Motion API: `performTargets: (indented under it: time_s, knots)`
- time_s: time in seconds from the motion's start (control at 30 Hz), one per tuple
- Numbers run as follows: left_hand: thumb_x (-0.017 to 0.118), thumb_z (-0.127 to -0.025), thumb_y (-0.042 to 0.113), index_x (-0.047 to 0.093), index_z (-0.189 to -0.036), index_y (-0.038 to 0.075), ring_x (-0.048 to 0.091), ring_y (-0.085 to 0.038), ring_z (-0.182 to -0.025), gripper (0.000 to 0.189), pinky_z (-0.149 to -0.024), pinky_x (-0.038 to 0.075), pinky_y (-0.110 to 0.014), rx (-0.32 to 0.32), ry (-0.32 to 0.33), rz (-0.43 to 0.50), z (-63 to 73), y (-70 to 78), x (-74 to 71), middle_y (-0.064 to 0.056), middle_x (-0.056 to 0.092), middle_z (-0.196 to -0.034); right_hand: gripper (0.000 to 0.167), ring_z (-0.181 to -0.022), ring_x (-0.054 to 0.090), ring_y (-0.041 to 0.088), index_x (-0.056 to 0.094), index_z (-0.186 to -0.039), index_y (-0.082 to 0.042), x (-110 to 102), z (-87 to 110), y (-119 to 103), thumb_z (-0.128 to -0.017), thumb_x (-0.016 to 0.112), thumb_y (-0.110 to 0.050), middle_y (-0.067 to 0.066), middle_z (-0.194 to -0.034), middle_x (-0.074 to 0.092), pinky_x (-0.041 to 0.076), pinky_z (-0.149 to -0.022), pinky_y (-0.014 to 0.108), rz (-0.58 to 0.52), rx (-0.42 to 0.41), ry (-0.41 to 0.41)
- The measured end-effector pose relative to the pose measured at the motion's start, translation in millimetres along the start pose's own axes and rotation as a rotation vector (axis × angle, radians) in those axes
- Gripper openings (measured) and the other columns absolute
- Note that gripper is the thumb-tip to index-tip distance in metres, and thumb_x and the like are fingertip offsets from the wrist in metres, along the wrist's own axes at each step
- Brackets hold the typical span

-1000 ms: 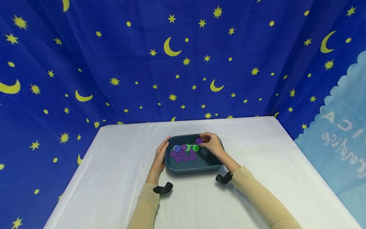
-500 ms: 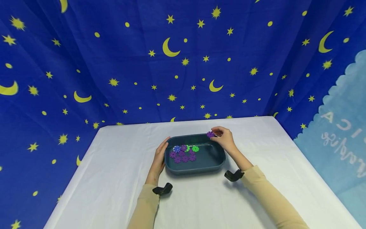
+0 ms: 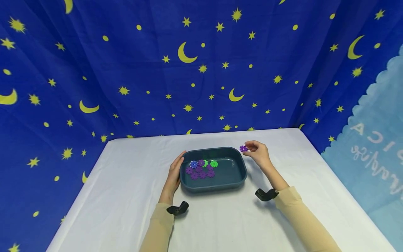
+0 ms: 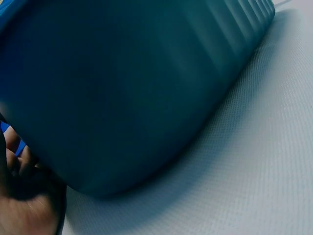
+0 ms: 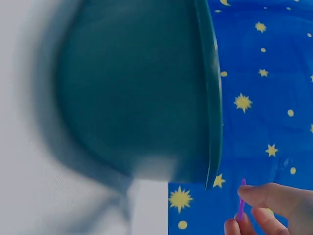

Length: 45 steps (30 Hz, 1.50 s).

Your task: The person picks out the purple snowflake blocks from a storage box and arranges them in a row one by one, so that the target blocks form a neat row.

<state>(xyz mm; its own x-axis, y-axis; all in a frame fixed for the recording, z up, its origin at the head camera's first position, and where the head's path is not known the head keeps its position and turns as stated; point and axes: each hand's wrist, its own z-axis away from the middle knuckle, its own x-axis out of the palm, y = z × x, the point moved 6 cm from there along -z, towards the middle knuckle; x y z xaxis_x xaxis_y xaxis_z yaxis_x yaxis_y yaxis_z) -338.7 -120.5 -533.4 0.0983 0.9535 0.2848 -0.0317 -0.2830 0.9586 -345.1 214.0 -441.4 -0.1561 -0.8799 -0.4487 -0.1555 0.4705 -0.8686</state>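
A dark teal tray (image 3: 231, 178) stands on the white table. My left hand (image 3: 172, 175) lies against its left end, fingers extended along the outer wall toward the far corner; in the left wrist view, part of that hand (image 4: 27, 210) shows beside the tray wall. To the right of the tray's far right corner, my right hand (image 3: 258, 154) pinches a purple notched flower-shaped disc (image 3: 243, 148) between thumb and fingers, raised above the table. The right wrist view shows this purple disc (image 5: 242, 200) edge-on. Inside the tray lie several purple discs (image 3: 203, 174), a blue disc (image 3: 193, 164) and green discs (image 3: 214, 163).
White cloth covers the table (image 3: 217, 224). A blue curtain (image 3: 141, 70) with yellow stars and moons hangs behind and at the sides. Light blue fabric with white lettering (image 3: 381, 136) hangs at the right. Each wrist wears a black device (image 3: 266, 194).
My right hand has lifted the purple disc from over the tray and carried it rightward past the tray's far right corner. The left hand has stayed at the tray's left end.
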Motion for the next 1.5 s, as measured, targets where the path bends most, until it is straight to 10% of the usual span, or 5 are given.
performTargets:
  time_s: [0.6, 1.5]
  knots:
    - [0.045, -0.101, 0.032, 0.039, -0.146, 0.011, 0.028, -0.021, -0.144, 0.050, -0.120, 0.023, -0.039, -0.003, 0.009, 0.012, -0.9, -1.5, -1.5, -0.004, 0.030, -0.156, 0.036, -0.075, 0.059, 0.000, 0.064, -0.106, 0.014, -5.2, 12.2, 38.8, -0.072, 0.074, 0.007, 0.033, -0.101, 0.066, 0.045, -0.069, 0.004, -0.035, 0.040, 0.080]
    - [0.043, -0.102, 0.029, 0.039, -0.145, 0.011, 0.031, -0.024, -0.142, 0.048, -0.119, 0.025, -0.041, -0.006, 0.003, 0.015, -1.0, 0.4, -0.9, -0.006, 0.031, -0.155, 0.040, -0.064, 0.050, -0.003, 0.067, -0.106, 0.011, 10.2, 20.6, 72.7, -0.068, 0.076, 0.005, 0.028, -0.102, 0.069, 0.041, -0.060, 0.008, 0.108, 0.150, 0.048]
